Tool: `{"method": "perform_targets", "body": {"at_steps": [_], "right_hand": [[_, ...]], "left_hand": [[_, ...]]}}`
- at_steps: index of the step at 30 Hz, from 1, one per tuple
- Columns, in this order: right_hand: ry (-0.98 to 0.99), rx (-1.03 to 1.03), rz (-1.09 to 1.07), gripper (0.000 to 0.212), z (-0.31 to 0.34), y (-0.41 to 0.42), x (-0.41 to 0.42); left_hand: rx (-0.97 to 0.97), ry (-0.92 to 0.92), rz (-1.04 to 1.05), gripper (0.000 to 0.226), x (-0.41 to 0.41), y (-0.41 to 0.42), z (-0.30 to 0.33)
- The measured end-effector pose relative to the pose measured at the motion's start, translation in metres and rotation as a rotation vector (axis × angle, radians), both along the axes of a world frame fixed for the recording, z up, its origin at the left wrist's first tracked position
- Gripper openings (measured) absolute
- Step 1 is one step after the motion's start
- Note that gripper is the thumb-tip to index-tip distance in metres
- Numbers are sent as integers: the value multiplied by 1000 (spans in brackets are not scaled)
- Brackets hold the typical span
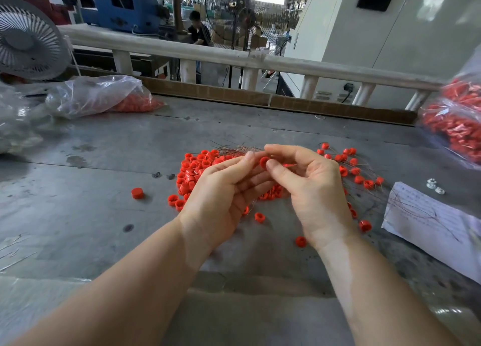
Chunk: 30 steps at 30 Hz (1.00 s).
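My right hand (309,187) pinches a small red plastic cap (264,161) between thumb and forefinger above the grey metal table (104,215). My left hand (223,189) is raised beside it, fingertips touching near the cap, apparently pinching a thin wire there. Under both hands lies a heap of red caps (194,170) and a bundle of thin wires (234,149). Caps fitted with wires (356,167) are spread to the right. Single caps lie apart, one at the left (137,193), one near my right wrist (301,241).
A clear bag with red caps (104,96) lies at the back left, another full bag (458,119) at the right edge. A written paper sheet (432,223) and small white parts (435,185) sit at the right. A fan (28,38) stands far left; a railing (234,57) runs behind.
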State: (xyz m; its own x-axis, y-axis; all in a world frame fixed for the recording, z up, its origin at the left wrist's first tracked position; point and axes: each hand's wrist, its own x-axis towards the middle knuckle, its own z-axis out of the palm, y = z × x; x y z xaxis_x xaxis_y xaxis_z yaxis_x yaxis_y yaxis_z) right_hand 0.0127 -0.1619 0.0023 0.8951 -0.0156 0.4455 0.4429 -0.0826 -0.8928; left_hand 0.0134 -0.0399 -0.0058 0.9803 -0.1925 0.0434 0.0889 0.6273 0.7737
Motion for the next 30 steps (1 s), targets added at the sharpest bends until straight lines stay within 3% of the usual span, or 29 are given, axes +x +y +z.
{"method": "perform_targets", "body": {"at_steps": [4,10,20,24,30], "right_hand": [[155,160,58,21,2,-1,-1],[260,242,100,16,6,0,-3],[199,75,-23,21,-3,-1,1],[215,104,-124,18,-2,-5,3],[237,185,-207,17,1,-11,7]], "left_hand": [[49,-89,-2,23,-2,0,0],[116,-138,105,19,-3,0,-2],[273,-56,139,12,-4,-2,-4],[622,-150,83,9,-6,1,-4],[1268,-559,-232,26,-14,2,6]]}}
